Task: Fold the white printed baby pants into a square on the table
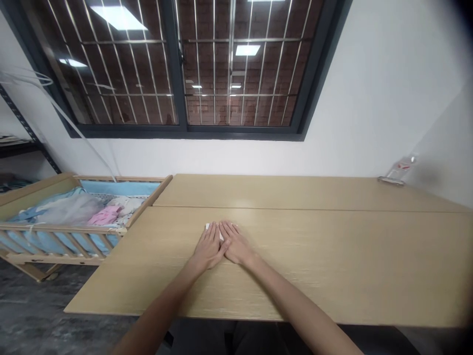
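Both hands lie side by side on the wooden tabletop (314, 256), palms down, with the thumbs meeting between them. My left hand (210, 247) is flat, its fingers stretched out over a small white piece (221, 236) that looks like paper or tissue. My right hand (235, 242) also rests flat, fingers pointing away from me, against the right side of that piece. Only a corner and a narrow strip of the white piece show; the remainder is hidden beneath the hands, so I cannot tell its exact kind.
To the left stands a wooden crib (150, 199) with blue lining, holding a pink cloth (105, 215) and other fabrics. A clear plastic package (401, 167) sits at the table's far right corner. Behind are a wall and a barred window (185, 132). A seam crosses the tabletop.
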A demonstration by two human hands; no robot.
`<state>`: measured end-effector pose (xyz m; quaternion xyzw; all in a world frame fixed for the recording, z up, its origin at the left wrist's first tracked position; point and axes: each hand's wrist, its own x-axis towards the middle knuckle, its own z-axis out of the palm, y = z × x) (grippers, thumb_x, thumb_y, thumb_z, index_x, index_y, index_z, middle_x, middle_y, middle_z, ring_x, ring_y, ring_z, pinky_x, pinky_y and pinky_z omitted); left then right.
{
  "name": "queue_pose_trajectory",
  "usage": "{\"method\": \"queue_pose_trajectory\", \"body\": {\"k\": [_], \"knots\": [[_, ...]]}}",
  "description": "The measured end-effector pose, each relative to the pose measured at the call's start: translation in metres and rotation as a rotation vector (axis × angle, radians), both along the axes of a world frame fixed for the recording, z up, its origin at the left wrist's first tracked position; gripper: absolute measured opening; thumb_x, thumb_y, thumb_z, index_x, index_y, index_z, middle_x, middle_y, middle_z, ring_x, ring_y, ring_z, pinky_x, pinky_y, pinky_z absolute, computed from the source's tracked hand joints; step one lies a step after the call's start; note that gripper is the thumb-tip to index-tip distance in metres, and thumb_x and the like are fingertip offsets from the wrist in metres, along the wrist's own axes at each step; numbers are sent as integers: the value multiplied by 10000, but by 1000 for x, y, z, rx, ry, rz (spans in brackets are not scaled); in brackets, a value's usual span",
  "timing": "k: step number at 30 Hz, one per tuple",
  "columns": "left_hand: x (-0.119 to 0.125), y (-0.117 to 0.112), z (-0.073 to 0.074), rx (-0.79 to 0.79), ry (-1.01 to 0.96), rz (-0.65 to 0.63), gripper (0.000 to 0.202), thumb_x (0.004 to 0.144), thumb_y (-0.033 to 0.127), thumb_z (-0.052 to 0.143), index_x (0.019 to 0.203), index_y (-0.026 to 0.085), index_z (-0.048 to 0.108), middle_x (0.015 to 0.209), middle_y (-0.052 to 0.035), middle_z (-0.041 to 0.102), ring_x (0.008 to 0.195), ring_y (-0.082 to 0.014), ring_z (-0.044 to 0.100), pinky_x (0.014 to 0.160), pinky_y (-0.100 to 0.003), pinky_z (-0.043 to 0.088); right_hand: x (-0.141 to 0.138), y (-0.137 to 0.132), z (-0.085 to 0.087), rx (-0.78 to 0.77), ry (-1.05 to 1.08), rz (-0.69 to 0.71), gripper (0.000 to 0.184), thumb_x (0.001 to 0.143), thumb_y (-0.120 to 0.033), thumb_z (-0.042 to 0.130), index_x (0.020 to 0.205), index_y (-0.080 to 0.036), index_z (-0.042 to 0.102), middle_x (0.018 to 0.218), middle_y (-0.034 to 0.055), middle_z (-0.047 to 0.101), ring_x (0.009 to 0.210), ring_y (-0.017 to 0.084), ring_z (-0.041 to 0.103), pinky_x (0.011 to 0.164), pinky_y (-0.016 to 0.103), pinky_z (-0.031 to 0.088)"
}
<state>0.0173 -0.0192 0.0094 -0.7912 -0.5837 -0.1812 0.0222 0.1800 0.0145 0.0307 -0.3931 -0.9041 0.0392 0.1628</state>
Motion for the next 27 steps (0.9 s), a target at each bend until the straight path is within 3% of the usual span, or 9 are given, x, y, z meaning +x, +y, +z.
{"method": "queue_pose_trajectory", "body": {"k": [9, 14, 18, 20, 23, 27], "knots": [[-30, -9, -19, 51, -4, 53, 808, 1029, 594, 202, 1580, 3, 198, 1633, -276, 260, 1555, -333, 177, 1215, -525, 285, 29, -1, 3, -104, 32, -98, 751, 1061, -537, 144, 1600, -24, 240, 1663, 195, 215, 1569, 265, 141, 1276, 469, 155], [-36, -11, -6, 135, -11, -68, 793, 1017, 609, 301, 1572, 46, 245, 1636, -246, 286, 1551, -338, 198, 1227, -522, 261, 32, -5, 18, 7, 93, -24, 713, 1058, -538, 237, 1605, -82, 267, 1683, 170, 164, 1575, 283, 99, 1271, 503, 158], [-43, -11, 8, 105, 1, -169, 756, 991, 630, 383, 1531, 102, 352, 1584, -210, 410, 1511, -328, 308, 1195, -516, 309, 37, -7, 27, 28, 112, 82, 654, 1033, -499, 389, 1563, -116, 371, 1644, 178, 305, 1535, 298, 261, 1251, 507, 224], [-45, -10, 12, 55, 8, -169, 776, 970, 644, 420, 1510, 89, 379, 1559, -221, 441, 1483, -339, 357, 1170, -519, 336, 38, -7, 26, -5, 103, 100, 650, 1006, -477, 460, 1534, -102, 413, 1597, 196, 393, 1488, 311, 358, 1234, 505, 267], [-45, -7, 14, 12, 9, -159, 766, 929, 618, 516, 1482, 97, 418, 1551, -219, 453, 1458, -343, 394, 1158, -507, 343, 40, -6, 20, -24, 102, 113, 649, 962, -427, 533, 1507, -85, 448, 1559, 208, 447, 1464, 323, 394, 1221, 503, 295], [-42, -2, 15, 19, -25, -141, 636, 900, 418, 589, 1460, 153, 448, 1525, -173, 500, 1434, -296, 434, 1151, -451, 350, 40, -1, 13, -20, 135, 111, 636, 876, -253, 559, 1483, -81, 473, 1539, 212, 471, 1455, 317, 406, 1208, 504, 314]]}}
